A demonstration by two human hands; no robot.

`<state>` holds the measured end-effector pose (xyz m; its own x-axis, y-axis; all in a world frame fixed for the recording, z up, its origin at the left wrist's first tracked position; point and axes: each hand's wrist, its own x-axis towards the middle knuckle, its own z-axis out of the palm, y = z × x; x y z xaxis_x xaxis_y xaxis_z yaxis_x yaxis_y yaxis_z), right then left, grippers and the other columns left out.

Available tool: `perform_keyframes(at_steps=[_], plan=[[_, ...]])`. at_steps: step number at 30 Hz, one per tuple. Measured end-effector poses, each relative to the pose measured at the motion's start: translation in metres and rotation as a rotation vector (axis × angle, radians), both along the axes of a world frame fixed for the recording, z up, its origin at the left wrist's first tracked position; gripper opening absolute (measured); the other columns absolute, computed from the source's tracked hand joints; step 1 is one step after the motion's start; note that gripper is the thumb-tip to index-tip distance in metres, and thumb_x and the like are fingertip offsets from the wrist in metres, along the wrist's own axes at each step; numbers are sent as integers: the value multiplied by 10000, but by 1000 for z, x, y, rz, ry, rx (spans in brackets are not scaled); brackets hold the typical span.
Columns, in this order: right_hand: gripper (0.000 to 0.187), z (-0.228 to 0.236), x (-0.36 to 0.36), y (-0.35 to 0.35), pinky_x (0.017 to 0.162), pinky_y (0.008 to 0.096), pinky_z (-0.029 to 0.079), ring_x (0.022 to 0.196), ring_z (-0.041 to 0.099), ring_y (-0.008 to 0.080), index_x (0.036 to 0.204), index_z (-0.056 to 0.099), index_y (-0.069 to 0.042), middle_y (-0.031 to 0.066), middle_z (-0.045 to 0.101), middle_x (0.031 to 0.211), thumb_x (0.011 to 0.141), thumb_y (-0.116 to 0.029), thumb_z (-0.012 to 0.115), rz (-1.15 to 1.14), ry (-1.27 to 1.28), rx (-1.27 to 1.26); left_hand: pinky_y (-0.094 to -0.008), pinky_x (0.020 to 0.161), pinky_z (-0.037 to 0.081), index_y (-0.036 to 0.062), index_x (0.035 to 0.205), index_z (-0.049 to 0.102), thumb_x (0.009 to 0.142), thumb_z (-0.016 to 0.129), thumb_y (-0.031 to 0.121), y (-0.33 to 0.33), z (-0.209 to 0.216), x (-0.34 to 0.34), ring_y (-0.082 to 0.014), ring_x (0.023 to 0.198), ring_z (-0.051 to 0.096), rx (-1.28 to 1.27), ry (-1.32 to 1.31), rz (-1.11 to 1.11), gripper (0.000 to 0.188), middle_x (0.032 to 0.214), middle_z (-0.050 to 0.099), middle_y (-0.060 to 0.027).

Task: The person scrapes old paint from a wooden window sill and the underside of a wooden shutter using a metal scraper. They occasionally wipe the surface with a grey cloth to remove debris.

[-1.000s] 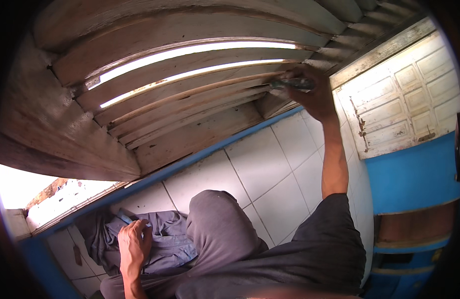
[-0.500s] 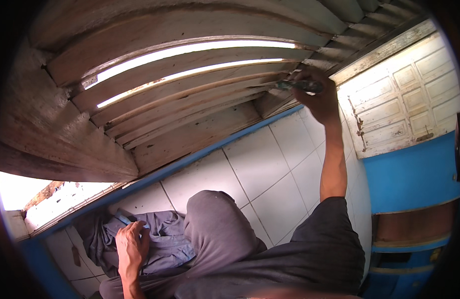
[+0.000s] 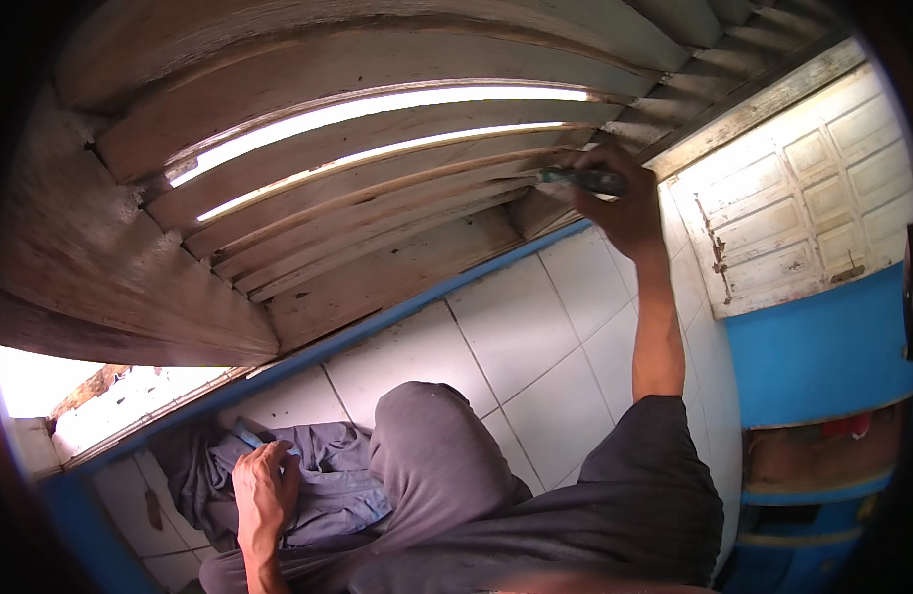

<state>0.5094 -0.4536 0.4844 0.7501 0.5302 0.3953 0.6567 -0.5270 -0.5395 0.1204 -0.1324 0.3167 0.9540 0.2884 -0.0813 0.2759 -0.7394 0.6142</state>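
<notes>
My right hand (image 3: 620, 203) is raised to the slatted wooden shutter (image 3: 367, 163), near the right ends of its slats. Its fingers close round a slim dark-handled tool (image 3: 597, 180) with a greenish front end, which points left along a lower slat. Blur and shadow hide the tool's exact kind and whether its tip touches the wood. Low on the left, my left hand (image 3: 263, 490) rests over a crumpled grey-purple cloth (image 3: 336, 485) beside my bent knee. Its fingers curve loosely, and nothing shows in them.
White floor tiles (image 3: 521, 307) lie between my legs and the blue strip (image 3: 417, 302) below the shutter. A worn white panelled door or shutter (image 3: 803, 188) stands at the right, above a blue surface (image 3: 822, 332). Below it is a brown recess (image 3: 813, 460) with something red inside.
My right hand and its tool have shifted slightly left and down along the slats. My left hand stays where it was. Something red now shows in the recess at right.
</notes>
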Motion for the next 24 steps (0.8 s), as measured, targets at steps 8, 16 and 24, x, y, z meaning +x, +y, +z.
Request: perform_keyframes(at_steps=[8,16,24], plan=[[245,-7,2,-7,869,267,549,934,699,99,1068,685,-28,57,761,1041,834,-15,754,-81,19,-53,-441,807,509,-5,998,713,825,707,70,0,-6,0,-363,856,695,-19,-36,3,189,911,729,-163],[285,3,-16,-16,826,229,538,890,679,64,1130,737,-44,31,757,959,848,-7,753,-123,46,-59,-453,796,531,-10,958,712,850,690,70,0,-2,2,-394,856,704,24,-70,5,136,942,742,-186],[305,-20,-2,-13,790,227,535,852,668,65,1150,740,-51,21,752,943,852,14,752,-102,-28,-24,-442,791,503,0,1001,707,835,699,52,-1,3,1,-362,833,689,8,-27,-5,175,897,718,-161]])
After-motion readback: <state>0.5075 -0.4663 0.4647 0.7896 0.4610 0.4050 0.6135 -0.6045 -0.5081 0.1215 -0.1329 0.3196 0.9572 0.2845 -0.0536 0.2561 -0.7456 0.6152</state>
